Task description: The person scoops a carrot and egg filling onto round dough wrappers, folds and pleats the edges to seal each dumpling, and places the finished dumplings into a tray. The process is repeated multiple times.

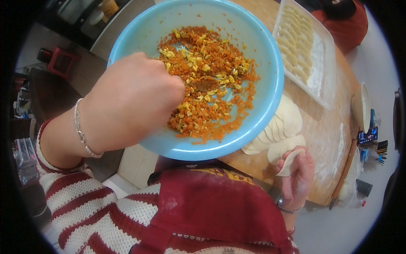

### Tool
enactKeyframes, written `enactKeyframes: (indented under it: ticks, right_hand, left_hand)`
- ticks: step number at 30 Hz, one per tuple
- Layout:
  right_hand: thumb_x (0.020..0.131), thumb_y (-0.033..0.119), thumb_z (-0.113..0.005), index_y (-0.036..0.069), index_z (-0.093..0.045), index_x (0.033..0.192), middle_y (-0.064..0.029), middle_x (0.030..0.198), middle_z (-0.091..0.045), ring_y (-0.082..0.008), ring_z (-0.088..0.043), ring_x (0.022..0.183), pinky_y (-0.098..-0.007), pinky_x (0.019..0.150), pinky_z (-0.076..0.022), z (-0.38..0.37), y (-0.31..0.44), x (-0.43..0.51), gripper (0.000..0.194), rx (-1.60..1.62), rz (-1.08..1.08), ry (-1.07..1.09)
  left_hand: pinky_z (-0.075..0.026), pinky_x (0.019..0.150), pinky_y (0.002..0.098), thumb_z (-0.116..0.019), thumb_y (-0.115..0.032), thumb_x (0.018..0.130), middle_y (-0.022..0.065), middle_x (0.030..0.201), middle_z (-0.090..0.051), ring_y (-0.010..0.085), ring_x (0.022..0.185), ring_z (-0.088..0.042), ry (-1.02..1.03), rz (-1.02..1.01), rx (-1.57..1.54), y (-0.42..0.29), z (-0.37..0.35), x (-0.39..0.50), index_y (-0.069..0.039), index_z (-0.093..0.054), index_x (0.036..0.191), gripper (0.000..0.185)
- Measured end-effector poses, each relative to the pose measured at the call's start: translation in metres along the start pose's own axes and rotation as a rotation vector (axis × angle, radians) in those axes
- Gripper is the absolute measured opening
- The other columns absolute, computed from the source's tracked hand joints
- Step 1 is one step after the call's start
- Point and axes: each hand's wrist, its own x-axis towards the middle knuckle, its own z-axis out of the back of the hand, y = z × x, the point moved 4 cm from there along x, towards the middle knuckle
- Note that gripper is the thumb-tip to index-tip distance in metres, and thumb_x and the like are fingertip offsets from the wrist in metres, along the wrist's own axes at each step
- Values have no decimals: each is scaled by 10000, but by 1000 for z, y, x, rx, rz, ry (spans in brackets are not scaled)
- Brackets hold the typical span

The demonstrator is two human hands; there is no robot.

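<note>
My left hand, with a bracelet at the wrist, is closed in a fist over a light blue basin. From it a spoon reaches into the filling of finely chopped carrot and yellow egg bits; its handle is hidden by the hand. At the basin's right, my right hand holds a round dough wrapper, bent upward between thumb and fingers. Beside that hand, overlapping dough wrappers lie on the wooden board, some partly covered by the basin's rim.
Rows of shaped dumplings fill part of a floured plastic tray. A pale bowl, a rolling pin, a lit phone and a plastic bottle stand or lie rightward. A person in a rust-red garment is at top right.
</note>
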Motion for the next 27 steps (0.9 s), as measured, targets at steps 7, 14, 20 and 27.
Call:
enactKeyframes:
  ticks: [7,14,20,27]
  right_hand:
    - [1003,194,-583,-11,-595,1024,-187,877,-686,-296,-701,696,-395,633,-609,0,1,-1,206,0,-3,15]
    - [1000,193,-584,-10,-591,1034,-182,887,-683,-290,-696,704,-401,645,-605,0,-1,-1,206,-15,-18,2]
    - [997,197,-590,-8,-591,1032,-183,885,-684,-293,-699,700,-402,642,-600,-2,-1,-1,208,-25,-15,10]
    - [998,205,-595,-4,-596,1032,-181,882,-688,-289,-704,702,-396,643,-603,-2,0,-1,212,-31,-12,19]
  left_hand:
    - [-525,640,399,-621,-63,761,109,685,-663,289,636,-671,156,57,-7,3,5,-1,-64,-680,936,185]
    - [-523,639,399,-665,-94,735,90,676,-651,279,640,-667,185,-45,85,-3,9,-10,-79,-635,828,99]
    - [-513,629,395,-689,-118,709,77,686,-647,284,644,-661,99,-10,124,6,13,-18,-72,-667,867,165]
    - [-513,608,392,-675,-74,702,91,661,-631,283,619,-660,-138,12,78,15,14,-16,-33,-691,913,216]
